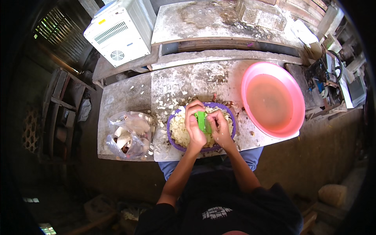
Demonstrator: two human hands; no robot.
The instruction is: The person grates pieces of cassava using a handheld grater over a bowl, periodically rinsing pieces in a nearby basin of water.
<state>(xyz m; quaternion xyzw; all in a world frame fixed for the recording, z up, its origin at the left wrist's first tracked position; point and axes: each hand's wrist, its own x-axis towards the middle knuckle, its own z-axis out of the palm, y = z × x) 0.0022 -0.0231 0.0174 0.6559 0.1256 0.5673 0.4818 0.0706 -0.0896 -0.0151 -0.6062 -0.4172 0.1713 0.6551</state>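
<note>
Above a purple oval basket (234, 135), my left hand (194, 124) and my right hand (219, 129) both grip a small bright green plastic tool (201, 121). Its exact kind cannot be told, since fingers cover parts of it. The basket is heaped with pale cut flakes (179, 129). Left of it sits a clear plastic bag (132, 122) with pale pieces and darker scraps inside. To the right stands a large pink basin (297, 108) of cloudy brownish water (268, 101).
Pale chips (167, 106) lie scattered over the worn tabletop (188, 79). A white ventilated appliance (120, 35) stands at the back left. Behind is a stained bench (194, 23) bearing a rough block (260, 16). Wooden shelving (60, 101) stands at the left.
</note>
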